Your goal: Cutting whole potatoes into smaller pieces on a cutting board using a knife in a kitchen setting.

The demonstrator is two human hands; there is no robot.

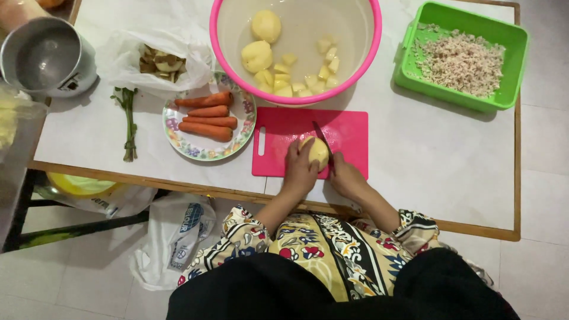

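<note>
Taking the pink cutting board [278,155] as the reference: at its near edge, the left hand [299,169] has its fingers wrapped together over the near-left side of a peeled potato [318,150], pinning it to the board. Just right of it, the right hand [347,178] is closed around the handle of a knife [323,142]; the dark blade runs away from the person along the potato's right flank, seemingly touching or just entering it, though how deep cannot be told. Judgement on doing this cut well: keep the left fingertips curled back from the blade line, hold the potato so it cannot roll, and bring the blade straight down so the halves stay on the board. Left of the board, touching distance, a flowered plate [178,133] carries four carrots [207,115]. Beyond the board's far edge, a pink basin [220,53] holds two whole peeled potatoes and a scatter of cut pieces [296,74]. Further left of the plate lie green stems [127,121], a white bag of peelings [160,59] and a metal pot [44,56]. Far right, well apart from the board, a green tub [415,77] holds chopped bits.
</note>
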